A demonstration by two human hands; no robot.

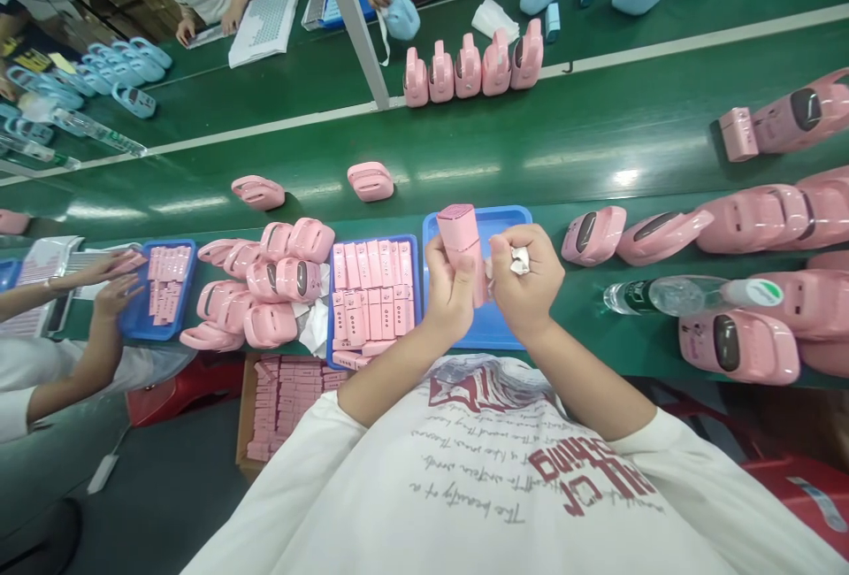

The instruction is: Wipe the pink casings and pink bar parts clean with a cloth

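- Two hands meet above an empty-looking blue tray (508, 219) at the near edge of the green tabletop (531, 141).
- The left hand (449, 287) is wrapped around the lower part of a pink rectangular piece (460, 234), which stands upright with its slotted top end above the fingers.
- The right hand (527, 279) is curled shut just beside that piece, pinching a small crumpled white wipe (519, 262) (its edge shows between thumb and fingers); whether the wipe touches the pink piece cannot be told.
- To the left of that tray sits a second blue tray (415, 243), filled with rows of flat pink parts (371, 287).
- Further left is a heap of pink rounded casings (271, 287), some showing a dark oval window, with a white cloth (315, 327) tucked at its right side.
- Another person's hands (112, 279) at the far left rest on a third blue tray (186, 248) of pink parts.
- To the right lie more pink casings (736, 341) and a clear plastic bottle (683, 294) on its side.
- Across the tabletop, five pink casings (470, 66) stand in a row, and pale blue casings (119, 71) lie near other workers.
- A cardboard box of pink parts (282, 398) sits below the tabletop edge, near the left forearm.
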